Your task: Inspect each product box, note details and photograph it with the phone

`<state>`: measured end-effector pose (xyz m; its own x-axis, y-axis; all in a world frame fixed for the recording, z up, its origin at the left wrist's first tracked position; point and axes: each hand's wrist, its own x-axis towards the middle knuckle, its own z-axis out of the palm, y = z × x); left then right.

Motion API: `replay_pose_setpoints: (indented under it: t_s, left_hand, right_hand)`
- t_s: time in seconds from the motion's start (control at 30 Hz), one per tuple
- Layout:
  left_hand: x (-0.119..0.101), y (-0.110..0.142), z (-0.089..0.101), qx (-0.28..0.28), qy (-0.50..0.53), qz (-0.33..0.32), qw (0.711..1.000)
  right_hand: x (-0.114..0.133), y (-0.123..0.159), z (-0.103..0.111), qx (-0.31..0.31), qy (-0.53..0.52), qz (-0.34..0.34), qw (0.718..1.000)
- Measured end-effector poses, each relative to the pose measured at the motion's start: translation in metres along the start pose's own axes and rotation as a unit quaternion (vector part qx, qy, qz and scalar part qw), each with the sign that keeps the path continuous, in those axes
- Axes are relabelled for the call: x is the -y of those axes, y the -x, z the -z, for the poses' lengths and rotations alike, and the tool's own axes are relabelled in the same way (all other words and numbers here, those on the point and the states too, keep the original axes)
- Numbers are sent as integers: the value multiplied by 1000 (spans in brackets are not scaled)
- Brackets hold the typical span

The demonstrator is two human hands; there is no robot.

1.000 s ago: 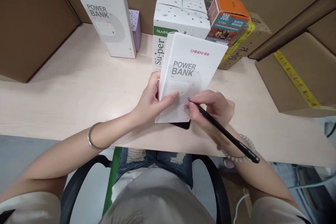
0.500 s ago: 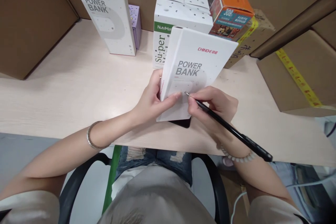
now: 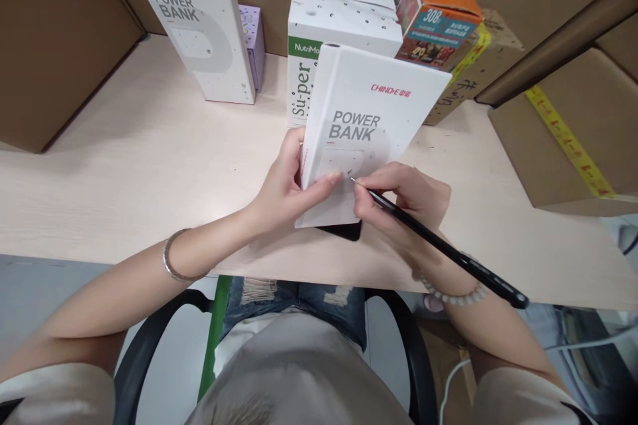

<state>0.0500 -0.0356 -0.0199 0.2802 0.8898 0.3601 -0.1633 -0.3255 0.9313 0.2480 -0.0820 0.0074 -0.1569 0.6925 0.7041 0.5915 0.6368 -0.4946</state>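
Observation:
A white power bank box (image 3: 369,106) is tilted up in front of me, with small dark marks on its face. My left hand (image 3: 294,179) grips its left edge, thumb across the front and the other fingers hidden behind. In my right hand (image 3: 409,196) a black pen (image 3: 443,246) is pinched near its tip. The pen's tip meets the lower middle of the box face, just right of my left thumb. Under the box's bottom edge a flat black object (image 3: 349,231), maybe a phone, partly shows on the table (image 3: 149,186).
Another power bank box (image 3: 199,26) stands at the back left, beside a small purple box (image 3: 255,46). Behind the held box are a white NutriMo box (image 3: 343,20), an orange-topped box (image 3: 441,20) and a taped carton (image 3: 478,56). Larger cartons (image 3: 573,139) enclose the sides.
The held box has tilted and shifted slightly right. The pen has moved a little up and left on its face, its rear end swinging right. My left hand keeps its grip.

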Motion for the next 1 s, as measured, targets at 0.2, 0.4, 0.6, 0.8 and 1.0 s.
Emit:
replay_pose_setpoints:
  t_s: [0.2,0.4,0.6,0.8,1.0]
  left_hand:
    - [4,-13,13,-44,-62,-49,996]
    - [8,-34,38,-134,-92,-139,977]
    - [20,-43,49,-124,-100,-177,971]
    - [46,-54,61,-140,-158,-231,950]
    - [52,-54,64,-125,-151,-237,951]
  right_hand:
    - [-28,1,2,-126,8,47,991]
    - [-50,-2,27,14,266,-103,958]
    - [-52,-6,22,178,442,-247,844]
    - [-35,-10,14,283,496,-283,771]
    - [-32,-6,14,324,472,-261,777]
